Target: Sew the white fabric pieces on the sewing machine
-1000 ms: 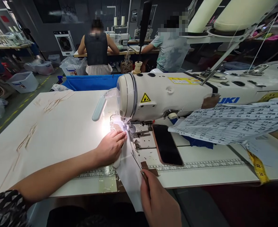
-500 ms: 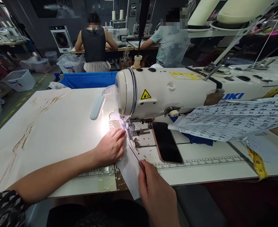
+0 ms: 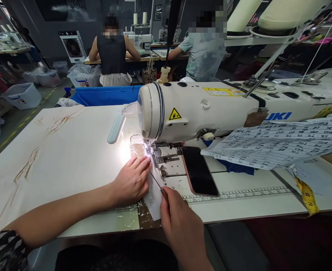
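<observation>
I am resting the left hand palm down on a narrow white cloth, just in front of the lit presser foot of the sewing machine; its fingers are lying together, and I cannot tell whether the hidden thumb is pinching anything. I am clamping the right hand around the handle of a slim awl, nearer me than the machine, and the awl's thin point is aiming at the cloth beside the left fingers; I cannot tell whether it is touching. The cloth is running from the machine's presser foot toward the front edge of the white tabletop. In front of the machine's arm, a dark phone is lying, and farther right a sheet with dark markings is spreading, a yellow tape measure drooping nearby. Left of the machine's head, a pale blue object is lying. Beyond the machine, one person in a dark top and another in a pale shirt are sitting.
</observation>
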`<state>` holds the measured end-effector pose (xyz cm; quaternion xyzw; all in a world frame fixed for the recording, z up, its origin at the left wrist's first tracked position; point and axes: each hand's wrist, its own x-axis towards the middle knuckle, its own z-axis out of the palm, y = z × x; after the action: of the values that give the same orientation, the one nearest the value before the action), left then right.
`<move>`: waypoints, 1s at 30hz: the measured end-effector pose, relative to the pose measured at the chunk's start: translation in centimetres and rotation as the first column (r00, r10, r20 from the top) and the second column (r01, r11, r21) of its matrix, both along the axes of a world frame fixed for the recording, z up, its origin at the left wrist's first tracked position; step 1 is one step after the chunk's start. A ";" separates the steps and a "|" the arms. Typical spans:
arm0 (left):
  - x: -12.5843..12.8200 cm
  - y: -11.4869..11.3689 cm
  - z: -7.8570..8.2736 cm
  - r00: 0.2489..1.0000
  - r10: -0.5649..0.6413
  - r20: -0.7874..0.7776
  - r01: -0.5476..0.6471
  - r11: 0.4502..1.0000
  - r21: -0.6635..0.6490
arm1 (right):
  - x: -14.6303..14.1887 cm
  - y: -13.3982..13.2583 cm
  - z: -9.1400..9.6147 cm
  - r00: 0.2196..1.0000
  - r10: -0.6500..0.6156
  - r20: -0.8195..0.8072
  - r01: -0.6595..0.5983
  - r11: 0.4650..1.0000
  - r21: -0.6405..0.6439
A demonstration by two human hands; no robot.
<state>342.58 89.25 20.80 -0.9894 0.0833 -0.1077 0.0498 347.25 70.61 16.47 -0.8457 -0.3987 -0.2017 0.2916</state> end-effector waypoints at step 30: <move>1.7 3.0 0.3 0.990 0.043 0.134 -0.039 0.999 -0.029 | 0.9 2.6 1.8 1.000 -0.024 -0.003 0.024 0.998 0.061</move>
<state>344.24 92.29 21.10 -0.9820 0.0579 -0.1742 0.0443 348.19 73.24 18.26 -0.8414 -0.3820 -0.2162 0.3153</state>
